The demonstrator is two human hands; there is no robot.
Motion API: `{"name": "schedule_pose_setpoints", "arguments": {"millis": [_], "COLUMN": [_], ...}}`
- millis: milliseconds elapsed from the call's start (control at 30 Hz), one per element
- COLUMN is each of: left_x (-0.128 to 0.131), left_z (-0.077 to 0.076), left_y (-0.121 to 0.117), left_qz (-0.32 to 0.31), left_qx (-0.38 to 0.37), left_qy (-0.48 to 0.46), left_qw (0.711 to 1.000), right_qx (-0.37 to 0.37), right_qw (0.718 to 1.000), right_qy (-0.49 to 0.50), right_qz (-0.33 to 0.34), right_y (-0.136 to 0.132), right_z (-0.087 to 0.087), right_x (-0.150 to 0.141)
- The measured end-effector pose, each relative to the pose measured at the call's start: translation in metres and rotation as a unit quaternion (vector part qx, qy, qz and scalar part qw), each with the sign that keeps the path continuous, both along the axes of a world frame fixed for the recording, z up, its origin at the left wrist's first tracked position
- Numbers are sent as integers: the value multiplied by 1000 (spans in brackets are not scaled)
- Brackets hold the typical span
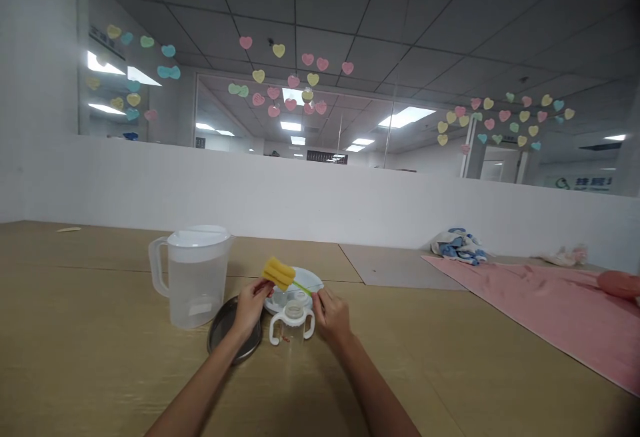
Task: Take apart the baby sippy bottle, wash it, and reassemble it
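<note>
A bottle brush with a yellow sponge head (279,274) and a thin green handle is held level between my two hands. My left hand (250,305) pinches the sponge end at its left side. Closed around the green handle is my right hand (332,313). Just below the brush stands a clear baby bottle (293,332) with a white collar and two curved white side handles, its mouth uncovered. Behind the bottle lies a white plate (311,280) with small clear and white parts on it, partly hidden by the brush and bottle.
A translucent lidded pitcher (197,287) stands left of my hands. Beside it, a dark round tray (220,334) lies partly under my left forearm. To the right are a pink cloth (545,310), a crumpled blue-and-white cloth (457,247) and a reddish rounded object (619,284).
</note>
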State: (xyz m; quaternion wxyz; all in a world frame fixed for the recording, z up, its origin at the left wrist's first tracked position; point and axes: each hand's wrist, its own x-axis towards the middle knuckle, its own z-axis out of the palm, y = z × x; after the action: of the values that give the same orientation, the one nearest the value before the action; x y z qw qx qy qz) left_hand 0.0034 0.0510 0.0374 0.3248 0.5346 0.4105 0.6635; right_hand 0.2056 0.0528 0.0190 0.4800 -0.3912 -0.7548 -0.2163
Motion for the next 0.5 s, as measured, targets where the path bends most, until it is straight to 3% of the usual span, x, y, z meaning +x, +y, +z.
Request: {"name": "schedule_pose_setpoints", "arguments": {"millis": [133, 300, 367, 500], "left_x": [-2, -7, -8, -10], "left_z": [-11, -17, -17, -17], "left_y": [2, 3, 3, 3], "left_qz": [3, 32, 40, 37], "left_qx": [4, -2, -3, 10], "left_qy": [-7, -25, -32, -46], "left_qw": [1000, 999, 999, 998], "right_qx": [5, -25, -33, -56], "right_qw": [998, 987, 987, 995], "right_qy": [-21, 39, 45, -23], "right_qz": [-54, -155, -151, -73], "right_y": [11, 18, 20, 20], "right_z": [-7, -13, -13, -12], "right_x": [3, 5, 7, 9]}}
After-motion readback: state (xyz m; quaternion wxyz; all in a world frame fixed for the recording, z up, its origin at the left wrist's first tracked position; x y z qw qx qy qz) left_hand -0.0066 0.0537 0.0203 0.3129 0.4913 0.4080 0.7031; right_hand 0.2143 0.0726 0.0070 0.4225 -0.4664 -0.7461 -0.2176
